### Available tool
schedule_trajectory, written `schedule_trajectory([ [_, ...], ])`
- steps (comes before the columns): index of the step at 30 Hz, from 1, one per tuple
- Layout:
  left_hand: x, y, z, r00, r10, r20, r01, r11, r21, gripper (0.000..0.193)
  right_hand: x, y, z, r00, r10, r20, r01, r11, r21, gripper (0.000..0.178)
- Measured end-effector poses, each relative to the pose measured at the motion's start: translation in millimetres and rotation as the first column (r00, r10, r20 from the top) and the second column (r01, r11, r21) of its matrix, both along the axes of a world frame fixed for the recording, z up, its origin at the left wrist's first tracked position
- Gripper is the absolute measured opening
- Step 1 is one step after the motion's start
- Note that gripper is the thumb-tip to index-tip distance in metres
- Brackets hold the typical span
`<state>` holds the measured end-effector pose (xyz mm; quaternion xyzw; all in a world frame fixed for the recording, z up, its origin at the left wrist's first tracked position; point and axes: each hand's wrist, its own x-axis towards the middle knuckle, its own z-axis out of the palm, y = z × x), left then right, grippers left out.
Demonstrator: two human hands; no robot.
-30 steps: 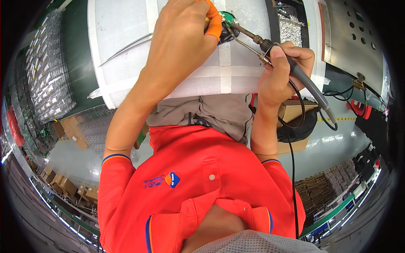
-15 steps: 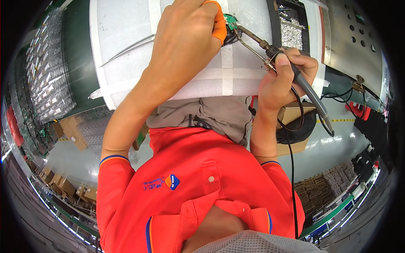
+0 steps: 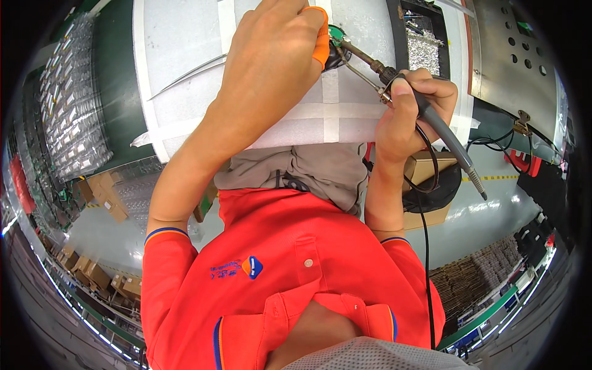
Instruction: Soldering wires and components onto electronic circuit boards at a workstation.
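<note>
My right hand (image 3: 410, 111) is closed around a grey soldering iron (image 3: 445, 131), its metal shaft slanting up and left. A thin metal feed tube (image 3: 364, 74) runs beside the shaft. The iron's tip meets a small green circuit board (image 3: 336, 34), above a dark object (image 3: 334, 58) partly covered by my left hand. My left hand (image 3: 277, 49), with orange finger cots (image 3: 322, 38), is curled at the board's left side; its fingertips and whatever they pinch are hidden. Metal tweezers (image 3: 185, 79) show on the white mat (image 3: 185, 37), one end hidden behind my left forearm.
A black tray (image 3: 425, 43) holding a silvery crumpled mass is at the mat's right. Beyond it stands a perforated metal box (image 3: 512, 61). Clear plastic blister trays (image 3: 73, 105) lie on the green bench at left. A black cable (image 3: 425, 246) hangs from the iron past my right arm.
My right hand has shifted slightly left with the soldering iron, bringing its tip a little further left over the circuit board. My left hand keeps its curled pose beside the board.
</note>
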<state>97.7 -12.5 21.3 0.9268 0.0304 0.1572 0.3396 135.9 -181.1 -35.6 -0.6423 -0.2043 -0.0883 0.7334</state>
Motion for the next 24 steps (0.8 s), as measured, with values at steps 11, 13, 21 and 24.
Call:
schedule_trajectory([
  [11, 10, 15, -24, 0.98, -0.011, 0.198, -0.027, 0.981, 0.19, 0.006, 1, 4, 7, 0.996, -0.081, -0.037, 0.085, 0.99, 0.111, 0.019],
  [13, 10, 17, -24, 0.986, 0.001, 0.167, -0.022, 0.992, 0.121, 0.005, 2, 7, 11, 0.99, -0.132, -0.045, 0.135, 0.987, 0.086, 0.018],
  [21, -27, 37, -14, 0.993, 0.037, -0.113, -0.083, 0.899, -0.431, 0.016, -6, -6, 3, 0.982, -0.104, -0.156, 0.134, 0.973, 0.19, 0.022],
  [24, -51, 71, 8, 0.952, -0.093, -0.293, -0.142, 0.713, -0.687, 0.01, -2, -10, -3, 0.982, -0.135, -0.131, 0.16, 0.966, 0.203, 0.023],
])
